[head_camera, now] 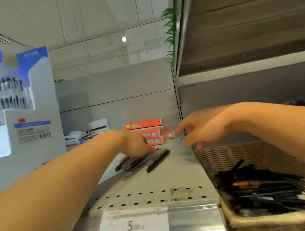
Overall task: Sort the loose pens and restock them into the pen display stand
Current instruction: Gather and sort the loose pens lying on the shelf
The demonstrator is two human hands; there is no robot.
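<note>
A white pen display stand (16, 106) with blue header cards and rows of dark pens rises at the left end of the shelf (175, 174). To its right, at the shelf's other end, a woven basket (236, 154) holds loose dark pens (264, 188). Between stand and basket lies a small pile of dark pens (144, 162). The left hand (136, 143) rests on that pile; its fingers' grip cannot be told. The right hand (203, 128), fingers spread and holding nothing, hovers just right of it.
</note>
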